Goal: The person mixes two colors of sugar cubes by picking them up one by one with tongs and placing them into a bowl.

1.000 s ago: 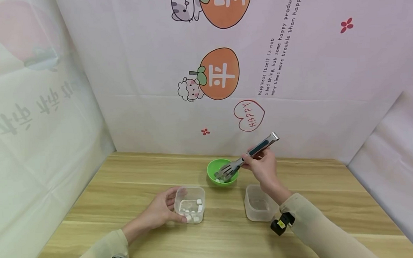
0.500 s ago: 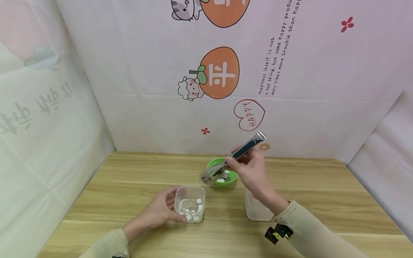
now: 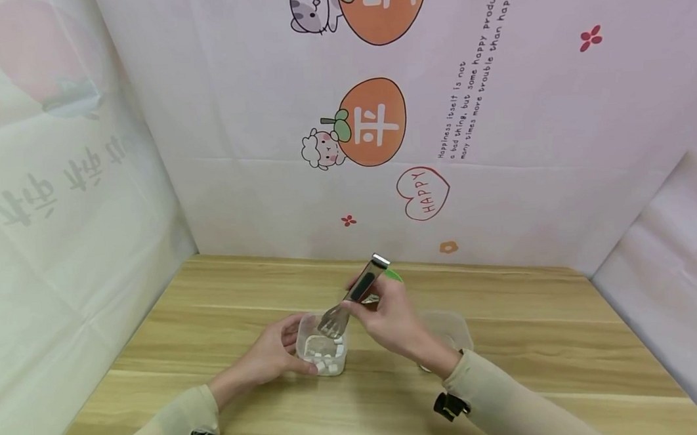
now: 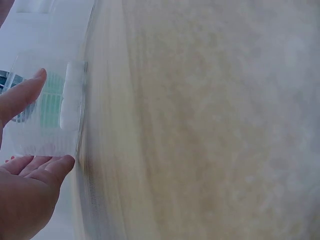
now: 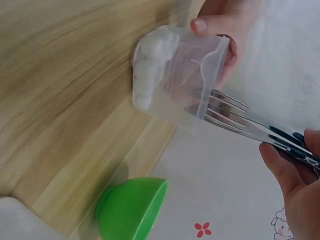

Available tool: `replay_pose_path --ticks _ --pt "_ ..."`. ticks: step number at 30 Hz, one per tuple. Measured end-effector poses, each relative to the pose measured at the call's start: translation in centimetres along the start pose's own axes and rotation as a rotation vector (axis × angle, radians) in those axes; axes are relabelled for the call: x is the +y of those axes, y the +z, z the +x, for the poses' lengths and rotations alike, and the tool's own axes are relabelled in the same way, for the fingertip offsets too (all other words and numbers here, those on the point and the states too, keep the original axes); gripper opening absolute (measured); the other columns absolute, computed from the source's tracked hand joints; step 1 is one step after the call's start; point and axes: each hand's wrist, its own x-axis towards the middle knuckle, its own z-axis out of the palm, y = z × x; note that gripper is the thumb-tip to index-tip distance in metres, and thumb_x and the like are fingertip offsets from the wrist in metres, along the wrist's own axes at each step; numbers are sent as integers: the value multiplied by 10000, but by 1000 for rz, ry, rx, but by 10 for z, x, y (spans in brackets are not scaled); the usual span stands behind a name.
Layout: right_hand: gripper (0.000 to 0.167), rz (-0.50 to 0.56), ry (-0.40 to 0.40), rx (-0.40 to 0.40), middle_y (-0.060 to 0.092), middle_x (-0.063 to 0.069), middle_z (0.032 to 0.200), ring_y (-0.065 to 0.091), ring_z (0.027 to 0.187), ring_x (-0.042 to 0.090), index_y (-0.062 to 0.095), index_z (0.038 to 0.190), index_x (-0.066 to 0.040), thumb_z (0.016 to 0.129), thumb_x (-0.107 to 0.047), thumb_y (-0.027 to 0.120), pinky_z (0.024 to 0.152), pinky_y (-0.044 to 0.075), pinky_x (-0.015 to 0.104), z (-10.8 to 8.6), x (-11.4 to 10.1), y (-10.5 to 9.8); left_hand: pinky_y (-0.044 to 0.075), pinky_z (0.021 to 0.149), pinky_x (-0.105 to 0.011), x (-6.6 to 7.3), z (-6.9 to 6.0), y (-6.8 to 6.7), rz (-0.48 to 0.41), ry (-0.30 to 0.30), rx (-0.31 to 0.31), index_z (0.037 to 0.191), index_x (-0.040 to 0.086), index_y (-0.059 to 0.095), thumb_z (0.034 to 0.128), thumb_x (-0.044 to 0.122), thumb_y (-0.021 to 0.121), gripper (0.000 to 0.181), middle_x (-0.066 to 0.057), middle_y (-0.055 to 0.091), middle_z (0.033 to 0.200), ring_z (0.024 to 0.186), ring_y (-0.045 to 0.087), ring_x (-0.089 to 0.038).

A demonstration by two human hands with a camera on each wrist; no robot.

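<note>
My left hand (image 3: 267, 356) holds a clear plastic container (image 5: 185, 65) on the table, thumb at its near side and fingers round the far side. Several white cube-shaped pieces (image 3: 321, 366) lie on its bottom. In my right hand (image 3: 394, 320) is a pair of metal tongs (image 3: 362, 286) with dark grips and fork-like ends. The prongs (image 5: 225, 116) reach just inside the container's mouth, above the white pieces, and nothing shows between them. Behind the right hand a green bowl (image 3: 394, 275) is mostly hidden in the head view; the right wrist view shows its side (image 5: 131, 205).
A second clear plastic container (image 3: 457, 327) stands to the right, partly under my right forearm. The wooden table (image 3: 247, 420) ends at a printed white cloth (image 3: 253, 203) at the back, with cloth walls on both sides.
My right hand has carried the tongs from the green bowl leftward and nearer to the container in my left hand. White pieces showed in the bowl earlier. The left hand has stayed still.
</note>
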Motion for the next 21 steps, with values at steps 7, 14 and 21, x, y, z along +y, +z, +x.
replay_pose_path --ticks 7,14,21 --pt "232 -66 -110 -145 668 89 965 721 848 202 649 1049 -21 899 109 769 691 656 254 -2 7 11 446 1167 -449 0 0 3 15 -12 24 1562 -79 374 701 -8 955 1041 -282 481 1542 1400 494 -458" --pt "263 -95 -162 -216 652 55 962 714 892 182 631 1026 -47 888 136 761 764 648 232 -1 14 16 433 1176 -463 0 1 2 12 -20 20 1565 -64 376 706 -5 952 1036 -275 457 1565 1417 473 -462" --pt "267 -134 -178 -259 650 5 957 713 887 160 632 1015 -79 895 119 765 768 642 218 1 20 18 438 1174 -441 2 0 1 27 -24 21 1565 -49 390 720 -1 951 1015 -266 448 1577 1428 460 -459"
